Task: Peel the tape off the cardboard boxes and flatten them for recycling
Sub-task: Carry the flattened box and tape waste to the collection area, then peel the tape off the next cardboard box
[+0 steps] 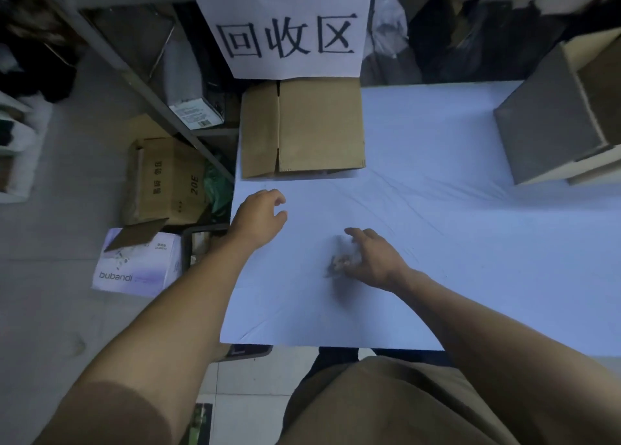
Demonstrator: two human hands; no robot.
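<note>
1. Right hand (373, 259) hovers low over the table (437, 209) with fingers curled round a small crumpled wad (339, 265), blurred, most likely balled-up tape; the pinch reads as keeping sticky scrap together so it does not cling to the cloth.
2. Left hand (260, 214) is held forward, fingers loosely bent and apart, holding nothing; it points toward the flattened box (302, 127), perhaps to reach for it or having let it go, I cannot tell which.
3. That flattened box lies at the far left corner of the table, directly beneath a paper sign (289, 24) with three large characters; its spot suggests a pile for finished cardboard.
4. At the far right edge stands a grey-sided box (551, 115), upright and unfolded, well apart from both hands; likely the next one to strip.
5. On the floor to the left sit a brown carton (168, 179) and a white "bubandi" box (137, 266), off the working surface; whether they await flattening is unclear.
</note>
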